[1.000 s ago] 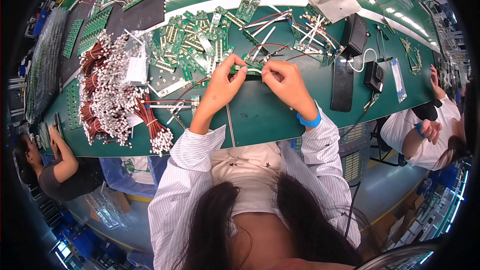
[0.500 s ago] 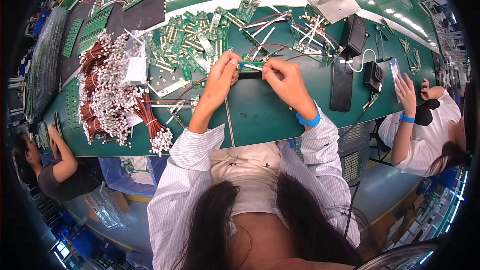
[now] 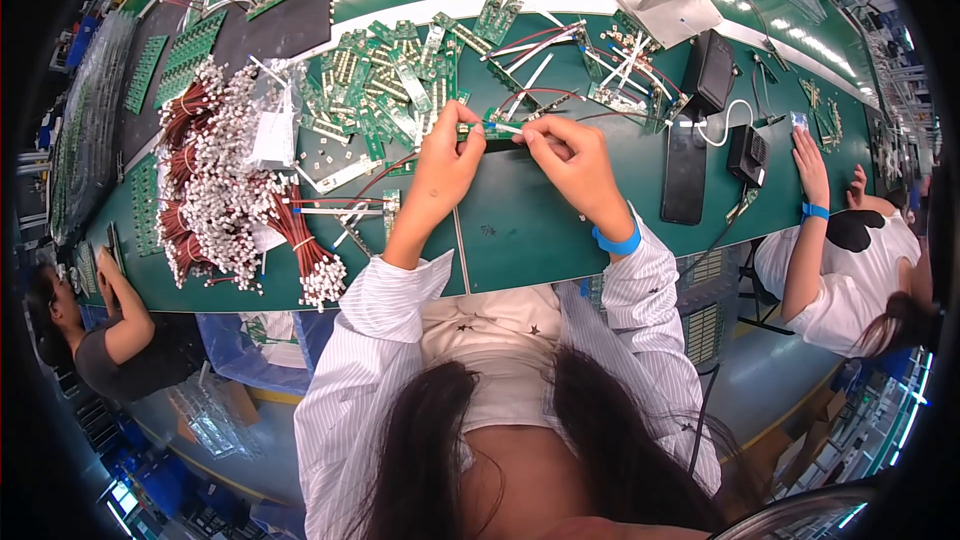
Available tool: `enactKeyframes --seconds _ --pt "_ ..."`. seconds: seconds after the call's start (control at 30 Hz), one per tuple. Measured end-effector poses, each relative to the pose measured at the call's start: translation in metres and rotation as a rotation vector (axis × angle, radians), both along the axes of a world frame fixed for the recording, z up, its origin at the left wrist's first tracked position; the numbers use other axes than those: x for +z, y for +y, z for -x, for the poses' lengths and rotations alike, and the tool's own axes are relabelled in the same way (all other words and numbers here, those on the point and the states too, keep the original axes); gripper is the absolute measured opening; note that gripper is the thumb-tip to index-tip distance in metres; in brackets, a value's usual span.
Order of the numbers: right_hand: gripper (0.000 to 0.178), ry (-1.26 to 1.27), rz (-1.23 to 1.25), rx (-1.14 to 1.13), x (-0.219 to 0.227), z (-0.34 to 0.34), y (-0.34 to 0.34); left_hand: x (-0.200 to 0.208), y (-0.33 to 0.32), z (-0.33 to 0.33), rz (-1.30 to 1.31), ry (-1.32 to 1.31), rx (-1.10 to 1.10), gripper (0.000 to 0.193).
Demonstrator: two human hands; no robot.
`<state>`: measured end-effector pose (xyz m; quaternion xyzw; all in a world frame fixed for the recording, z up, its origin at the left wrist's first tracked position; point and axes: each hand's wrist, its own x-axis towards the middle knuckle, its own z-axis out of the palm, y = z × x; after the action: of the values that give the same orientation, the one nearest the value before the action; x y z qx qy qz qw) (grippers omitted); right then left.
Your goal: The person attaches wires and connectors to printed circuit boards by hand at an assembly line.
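My left hand point(image 3: 447, 162) is closed in a pinch on one end of a small green circuit board point(image 3: 492, 119), held just above the table. Along the board runs a thin white flat cable with a blue tip point(image 3: 507, 128). My right hand point(image 3: 572, 162) pinches that cable's other end between thumb and finger. Fingers hide both ends of the board. Dark red wires point(image 3: 385, 172) run by my left wrist toward a small board point(image 3: 390, 204) lying on the table.
A heap of green circuit boards point(image 3: 375, 80) lies ahead to the left. Farther left are bundled red wires with white connectors point(image 3: 225, 165). At right rest a black phone point(image 3: 683, 175), a black box point(image 3: 709, 70) and a charger point(image 3: 747, 153). Co-workers sit at both sides.
My left fingers have shifted slightly on the board, and my right hand has moved slightly left. The co-worker's hand at right has reached farther forward.
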<state>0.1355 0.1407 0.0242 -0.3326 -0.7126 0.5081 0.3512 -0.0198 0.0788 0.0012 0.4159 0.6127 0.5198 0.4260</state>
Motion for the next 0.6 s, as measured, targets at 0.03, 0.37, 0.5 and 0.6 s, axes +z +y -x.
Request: enactKeyframes --seconds 0.03,0.37,0.5,0.6 --pt "0.010 0.000 0.001 0.003 0.0008 0.0003 -0.0004 0.0018 -0.0002 -0.0012 -0.019 0.098 0.024 0.010" --pt "0.011 -0.008 -0.030 -0.036 -0.0029 0.0045 -0.0033 0.0069 0.0040 -0.0017 -0.183 -0.080 -0.005 0.010" --pt "0.010 -0.024 -0.037 -0.043 0.0015 0.0023 -0.0030 0.0078 0.0025 -0.0009 -0.136 -0.148 -0.037 0.010" --pt "0.010 0.016 -0.082 -0.031 -0.0011 0.0015 -0.0026 0.0025 0.0015 -0.0016 -0.056 -0.150 -0.049 0.010"
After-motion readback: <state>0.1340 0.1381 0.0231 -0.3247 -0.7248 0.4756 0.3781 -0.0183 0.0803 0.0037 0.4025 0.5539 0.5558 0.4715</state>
